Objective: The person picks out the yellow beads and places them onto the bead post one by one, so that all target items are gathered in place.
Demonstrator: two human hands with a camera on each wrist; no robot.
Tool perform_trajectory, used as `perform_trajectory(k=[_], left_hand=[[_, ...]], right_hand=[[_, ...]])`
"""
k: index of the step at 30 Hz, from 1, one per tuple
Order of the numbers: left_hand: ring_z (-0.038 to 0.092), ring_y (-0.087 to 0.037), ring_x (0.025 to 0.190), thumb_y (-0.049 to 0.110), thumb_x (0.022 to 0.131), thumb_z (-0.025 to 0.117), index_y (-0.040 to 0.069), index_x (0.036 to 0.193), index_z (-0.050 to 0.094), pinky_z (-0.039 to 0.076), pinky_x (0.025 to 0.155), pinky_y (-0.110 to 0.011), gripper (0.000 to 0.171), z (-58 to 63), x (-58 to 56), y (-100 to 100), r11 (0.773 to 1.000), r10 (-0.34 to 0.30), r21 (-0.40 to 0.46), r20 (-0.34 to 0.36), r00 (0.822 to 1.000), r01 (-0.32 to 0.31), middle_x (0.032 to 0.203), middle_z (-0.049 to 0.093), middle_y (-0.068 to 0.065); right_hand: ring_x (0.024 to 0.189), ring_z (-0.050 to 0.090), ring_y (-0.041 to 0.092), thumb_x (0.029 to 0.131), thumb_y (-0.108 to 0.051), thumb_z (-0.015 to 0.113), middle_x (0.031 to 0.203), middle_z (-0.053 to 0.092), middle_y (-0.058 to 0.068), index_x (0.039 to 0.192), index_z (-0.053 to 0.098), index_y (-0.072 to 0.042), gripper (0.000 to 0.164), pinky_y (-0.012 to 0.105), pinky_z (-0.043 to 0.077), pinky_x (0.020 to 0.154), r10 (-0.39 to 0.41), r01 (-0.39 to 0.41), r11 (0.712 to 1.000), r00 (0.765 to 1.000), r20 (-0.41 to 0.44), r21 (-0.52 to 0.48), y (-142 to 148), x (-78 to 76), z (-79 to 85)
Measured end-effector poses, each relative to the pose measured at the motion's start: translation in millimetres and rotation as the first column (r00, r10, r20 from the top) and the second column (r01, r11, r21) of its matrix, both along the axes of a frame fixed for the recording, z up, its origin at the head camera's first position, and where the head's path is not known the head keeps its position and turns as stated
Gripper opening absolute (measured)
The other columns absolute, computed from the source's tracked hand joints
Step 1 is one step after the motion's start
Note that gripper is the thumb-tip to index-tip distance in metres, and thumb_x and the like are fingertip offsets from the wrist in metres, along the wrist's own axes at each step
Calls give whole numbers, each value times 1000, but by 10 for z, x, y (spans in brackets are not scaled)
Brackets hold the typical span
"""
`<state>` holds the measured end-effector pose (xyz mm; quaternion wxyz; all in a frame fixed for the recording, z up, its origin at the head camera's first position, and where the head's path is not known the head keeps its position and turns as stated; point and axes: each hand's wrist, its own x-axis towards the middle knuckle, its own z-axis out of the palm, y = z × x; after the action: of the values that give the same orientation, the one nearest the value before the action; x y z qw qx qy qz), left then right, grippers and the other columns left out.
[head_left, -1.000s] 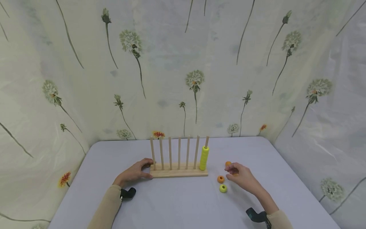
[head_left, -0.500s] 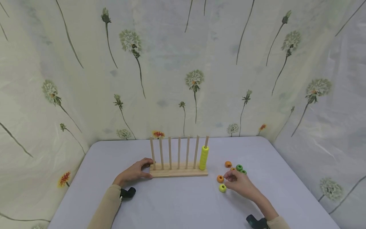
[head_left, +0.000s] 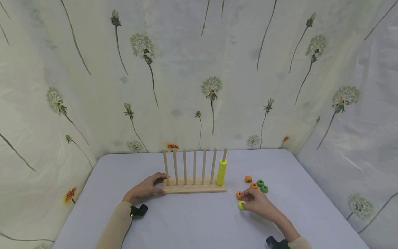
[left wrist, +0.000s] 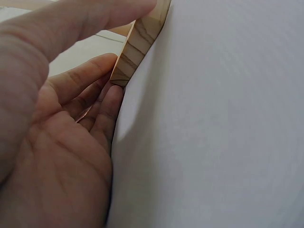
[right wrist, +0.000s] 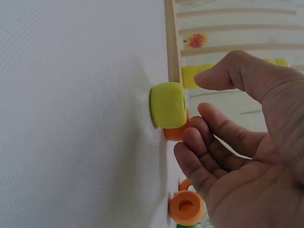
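A wooden peg rack (head_left: 194,188) stands on the table with a row of upright pegs. Its rightmost peg carries a stack of yellow beads (head_left: 221,173); the other pegs are bare. My left hand (head_left: 144,189) grips the rack's left end, thumb in front and fingers behind; the left wrist view shows the base's end (left wrist: 135,50) between them. My right hand (head_left: 260,204) hovers at a yellow-green bead (head_left: 240,205). In the right wrist view the thumb and fingers are apart, near that bead (right wrist: 168,105) but not pinching it. An orange bead (head_left: 238,195) sits just behind it.
Farther back right lie two more orange beads (head_left: 248,179) and two green beads (head_left: 264,189). A white cloth covers the table (head_left: 186,221). A dandelion-patterned curtain (head_left: 180,103) hangs behind and at both sides.
My right hand has moved back toward me and left, from the orange and green beads to the yellow-green one, uncovering the green beads. My left hand keeps its grip on the rack.
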<state>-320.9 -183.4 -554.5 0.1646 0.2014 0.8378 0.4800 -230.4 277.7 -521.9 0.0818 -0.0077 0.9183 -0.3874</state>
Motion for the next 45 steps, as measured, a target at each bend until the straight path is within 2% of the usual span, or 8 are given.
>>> perform_trajectory(k=[9,18,24,35,45], left_hand=[[43,-27,131,28,72,85,13,133,51,31,111,-47,71,12,0,0,1000,6,-8,-7,1000,-6,138,48,-5],[43,-27,131,28,72,84,13,132,52,31,111,-48,70,-2,1,-4,1000,1,0,-8,1000,-1,138,48,-5],[43,-27,132,27,73,84,14,132,52,31,111,-49,69,-10,-1,-9,1000,-6,13,-11,1000,6,139,48,-5],[43,-26,132,24,72,84,14,132,52,31,111,-49,69,-21,-17,-8,1000,1,20,0,1000,-1,139,48,-4],[43,-27,132,26,73,84,14,132,51,31,111,-49,69,-21,-9,-14,1000,-1,20,7,1000,1,139,47,-5]], right_hand=[[89,59,14,69,-4,80,100,65,0,105,63,-7,40,30,53,79,53,-53,998,999,2,31,-1,10,-67],[93,62,15,67,-1,78,100,64,1,105,63,-6,41,36,54,84,45,-46,998,999,20,37,-8,31,-70],[93,61,15,69,-2,79,100,64,1,105,62,-6,39,33,54,82,69,-69,997,998,8,43,4,45,-59],[92,61,14,70,-4,80,99,64,0,104,63,-8,38,34,54,83,29,-30,999,999,26,41,-3,52,-38],[92,60,14,71,-8,79,100,65,-1,104,63,-8,36,34,53,83,31,-32,998,999,16,49,8,52,-28]])
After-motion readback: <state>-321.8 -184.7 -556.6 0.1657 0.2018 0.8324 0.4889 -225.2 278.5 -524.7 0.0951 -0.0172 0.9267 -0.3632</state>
